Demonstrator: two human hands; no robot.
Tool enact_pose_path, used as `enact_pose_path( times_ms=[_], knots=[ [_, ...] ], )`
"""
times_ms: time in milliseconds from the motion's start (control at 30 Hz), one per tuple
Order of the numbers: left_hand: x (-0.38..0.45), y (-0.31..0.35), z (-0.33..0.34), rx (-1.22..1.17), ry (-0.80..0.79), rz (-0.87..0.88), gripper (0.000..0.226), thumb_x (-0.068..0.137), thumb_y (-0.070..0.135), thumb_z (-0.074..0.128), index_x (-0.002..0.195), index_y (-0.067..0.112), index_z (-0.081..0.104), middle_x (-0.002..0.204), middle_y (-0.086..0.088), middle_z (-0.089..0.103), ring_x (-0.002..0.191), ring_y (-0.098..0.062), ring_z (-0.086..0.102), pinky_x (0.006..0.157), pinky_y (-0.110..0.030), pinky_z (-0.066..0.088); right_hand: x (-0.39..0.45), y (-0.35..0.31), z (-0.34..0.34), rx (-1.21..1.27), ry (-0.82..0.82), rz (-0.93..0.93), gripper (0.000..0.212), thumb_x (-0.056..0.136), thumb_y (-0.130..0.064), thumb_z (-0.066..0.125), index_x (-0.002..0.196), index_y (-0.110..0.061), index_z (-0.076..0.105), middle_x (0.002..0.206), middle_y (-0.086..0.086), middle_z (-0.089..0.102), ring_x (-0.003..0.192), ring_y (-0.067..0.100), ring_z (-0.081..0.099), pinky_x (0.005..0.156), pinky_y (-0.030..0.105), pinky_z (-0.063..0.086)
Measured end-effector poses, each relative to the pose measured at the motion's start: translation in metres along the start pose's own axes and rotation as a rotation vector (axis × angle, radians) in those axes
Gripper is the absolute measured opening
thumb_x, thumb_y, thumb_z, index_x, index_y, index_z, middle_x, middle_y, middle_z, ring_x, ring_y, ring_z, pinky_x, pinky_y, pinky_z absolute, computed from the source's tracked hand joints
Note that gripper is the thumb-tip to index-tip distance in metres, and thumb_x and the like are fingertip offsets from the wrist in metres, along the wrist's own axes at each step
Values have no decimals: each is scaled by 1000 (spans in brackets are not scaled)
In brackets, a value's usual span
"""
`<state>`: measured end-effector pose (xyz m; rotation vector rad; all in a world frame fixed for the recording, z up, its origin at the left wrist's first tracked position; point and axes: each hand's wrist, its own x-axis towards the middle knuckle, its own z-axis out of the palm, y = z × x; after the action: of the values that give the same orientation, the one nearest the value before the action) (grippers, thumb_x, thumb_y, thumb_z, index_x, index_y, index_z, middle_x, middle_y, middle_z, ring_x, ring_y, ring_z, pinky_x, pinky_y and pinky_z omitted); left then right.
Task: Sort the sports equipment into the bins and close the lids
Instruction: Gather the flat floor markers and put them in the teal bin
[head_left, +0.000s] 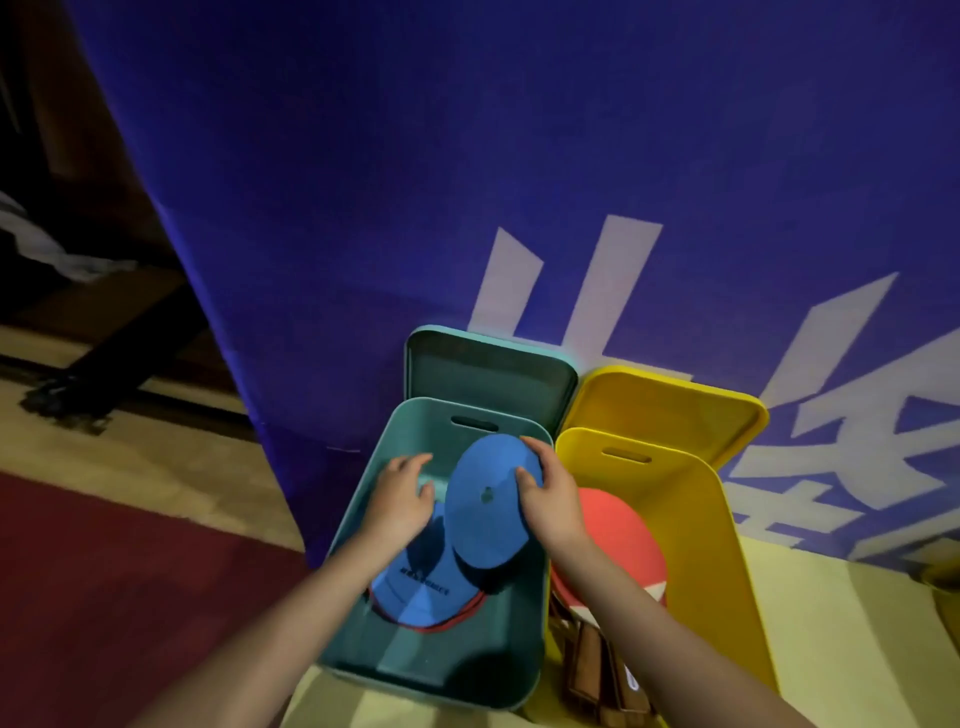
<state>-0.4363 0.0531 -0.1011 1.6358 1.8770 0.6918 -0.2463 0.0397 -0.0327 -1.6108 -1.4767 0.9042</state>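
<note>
Blue paddle (491, 499) up on edge inside the teal bin (363, 519), leaning over a second blue paddle (410, 582) lying flat on the bottom, red edging showing around that one. Probably light and stiff, a thin rigid blade with rubbery faces, so not fragile and not too slippery; best taken by the rim or the handle, though the handle looks buried lower down and can't really be made out. Right hand (550, 499) gripping the upper right rim of the standing paddle, thumb curled onto the blue face, fingers wrapped behind the edge. Left hand (400, 493) just beside it over the bin, fingers loosely spread and relaxed, holding nothing, maybe brushing the paddle's left edge but hard to say. Teal lid (488, 364) propped open behind. Next door, yellow bin (727, 545) with a red paddle (613, 540) inside and wooden handles (597, 665) poking toward the camera, yellow lid (670, 405) also up. Blue banner (467, 182) behind everything.
</note>
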Motion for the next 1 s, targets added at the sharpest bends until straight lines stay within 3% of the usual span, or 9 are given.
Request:
enact_pose_path(
  times_ms=[133, 300, 433, 533, 633, 833, 1000],
  knots=[
    [-15, 3, -47, 172, 259, 311, 43, 88, 6, 54, 131, 12, 54, 129, -10, 51, 123, -28, 44, 106, -38, 36, 10, 2, 37, -63, -109, 48, 37, 91, -9, 50, 127, -17, 53, 123, 2, 60, 113, 20, 54, 90, 24, 39],
    [-29, -21, -50, 53, 244, 145, 52, 94, 11, 49, 144, 17, 39, 133, -11, 48, 110, -31, 55, 88, -42, 49, 8, 25, 88, -15, -138, 250, 38, 91, -5, 47, 128, -14, 52, 117, 10, 62, 107, 29, 57, 92, 33, 44],
    [-23, -29, -49, -24, 285, 82, 44, 94, 8, 48, 137, 15, 50, 122, -10, 58, 107, -29, 59, 86, -40, 49, 6, 56, 111, 20, -2, 433, 36, 87, -2, 48, 121, -8, 54, 114, 15, 64, 106, 35, 59, 94, 39, 45],
    [-23, -32, -45, -33, 299, 123, 43, 88, 0, 51, 130, 11, 57, 115, -10, 61, 101, -30, 61, 85, -41, 50, 4, 81, 119, -173, -52, 474, 37, 80, -17, 59, 116, -17, 55, 112, 15, 61, 105, 36, 58, 93, 39, 47],
    [-22, -33, -45, -9, 285, 136, 46, 86, -3, 50, 129, 9, 58, 113, -10, 61, 97, -30, 62, 82, -44, 51, 0, 86, 122, -426, -120, 518, 49, 75, -38, 66, 120, -26, 50, 121, 12, 46, 119, 34, 45, 100, 42, 42],
    [-25, -30, -50, 97, 247, 119, 48, 88, 1, 47, 135, 11, 52, 115, -8, 59, 96, -30, 60, 81, -45, 51, 7, 76, 117, -703, -267, 421, 58, 85, -50, 58, 135, -24, 42, 139, 11, 33, 133, 31, 31, 105, 39, 34],
    [-33, -15, -54, 240, 221, 127, 45, 93, 13, 46, 137, 9, 49, 120, -8, 55, 106, -28, 54, 84, -43, 50, 14, 39, 91, -520, -248, 161, 60, 90, -38, 57, 142, -13, 39, 134, 18, 38, 130, 34, 34, 108, 37, 31]
  ],
)
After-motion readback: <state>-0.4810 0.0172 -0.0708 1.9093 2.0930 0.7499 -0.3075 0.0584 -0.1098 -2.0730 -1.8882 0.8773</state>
